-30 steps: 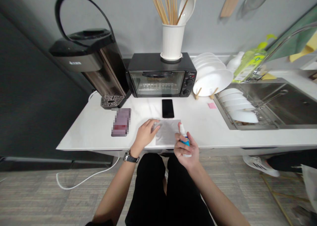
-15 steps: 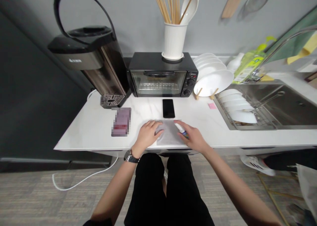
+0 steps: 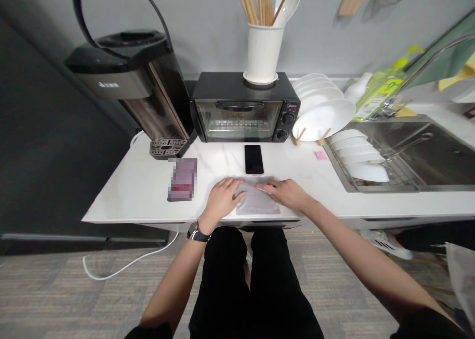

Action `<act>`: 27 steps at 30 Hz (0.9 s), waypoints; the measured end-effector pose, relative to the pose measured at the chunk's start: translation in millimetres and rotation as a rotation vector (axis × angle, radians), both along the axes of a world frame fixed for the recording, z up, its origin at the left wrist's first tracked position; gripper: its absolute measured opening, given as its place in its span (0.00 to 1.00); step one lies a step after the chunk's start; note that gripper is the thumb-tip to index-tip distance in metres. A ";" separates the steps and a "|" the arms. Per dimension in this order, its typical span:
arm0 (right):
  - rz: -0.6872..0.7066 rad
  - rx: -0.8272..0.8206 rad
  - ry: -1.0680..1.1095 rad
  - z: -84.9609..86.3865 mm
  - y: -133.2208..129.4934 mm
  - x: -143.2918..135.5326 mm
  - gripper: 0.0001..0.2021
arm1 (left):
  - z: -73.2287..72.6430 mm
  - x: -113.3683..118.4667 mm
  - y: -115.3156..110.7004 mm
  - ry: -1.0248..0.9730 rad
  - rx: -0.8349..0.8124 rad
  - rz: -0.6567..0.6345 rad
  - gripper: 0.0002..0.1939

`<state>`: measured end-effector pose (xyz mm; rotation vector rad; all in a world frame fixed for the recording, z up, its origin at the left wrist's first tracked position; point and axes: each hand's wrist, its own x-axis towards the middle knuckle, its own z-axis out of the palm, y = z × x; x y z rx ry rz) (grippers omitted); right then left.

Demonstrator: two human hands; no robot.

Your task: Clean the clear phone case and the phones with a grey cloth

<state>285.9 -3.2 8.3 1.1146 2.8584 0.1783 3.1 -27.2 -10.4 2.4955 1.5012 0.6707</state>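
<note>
A thin grey cloth point(image 3: 258, 203) lies flat near the counter's front edge. My left hand point(image 3: 222, 198) rests on its left side, thumb apart from the fingers, holding nothing. Over the cloth's upper right, my right hand point(image 3: 287, 193) is closed around a small white bottle point(image 3: 262, 188), of which only the tip shows between the fingers, pointing left. Just behind the cloth, a black phone point(image 3: 254, 160) lies face up. To the left is a blurred-out purple item point(image 3: 183, 179).
A black toaster oven point(image 3: 241, 91) stands behind the phone, with a white utensil cup point(image 3: 264, 52) on top. At left is a tall water dispenser point(image 3: 156, 96). White plates point(image 3: 326, 119) and a sink point(image 3: 441, 156) are on the right, near a pink note point(image 3: 320, 155).
My right hand has turned, and the bottle now points left and is mostly hidden by the fingers. My left hand has stayed on the cloth. The view has shifted slightly.
</note>
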 end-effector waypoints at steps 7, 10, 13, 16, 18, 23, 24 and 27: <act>-0.017 0.017 -0.046 4.4 -0.4 7.3 0.29 | 0.8 -0.1 -0.2 -0.004 -0.010 0.013 0.16; -0.057 0.003 -0.058 6.1 0.2 6.0 0.30 | 2.7 0.2 -1.3 -0.021 -0.014 0.008 0.16; -0.065 -0.024 -0.052 5.2 2.0 4.6 0.28 | 4.3 -0.7 -2.7 -0.068 -0.027 0.006 0.20; -0.082 -0.011 -0.024 5.8 0.3 8.7 0.29 | 4.2 -4.6 -2.4 -0.119 -0.043 0.012 0.23; -0.140 0.032 0.038 8.1 -6.2 14.4 0.28 | 3.8 -8.1 -1.1 -0.156 -0.049 0.016 0.24; -0.182 0.003 0.298 8.4 -44.2 17.9 0.26 | 9.6 0.0 -10.3 -0.434 -0.074 -0.021 0.25; -0.152 -0.029 0.347 6.0 -52.8 15.0 0.26 | 12.2 6.4 -16.4 -0.516 -0.092 -0.041 0.25; -0.070 -0.096 0.443 -2.2 -72.3 4.0 0.27 | 20.9 27.6 -38.9 -0.648 -0.172 -0.118 0.26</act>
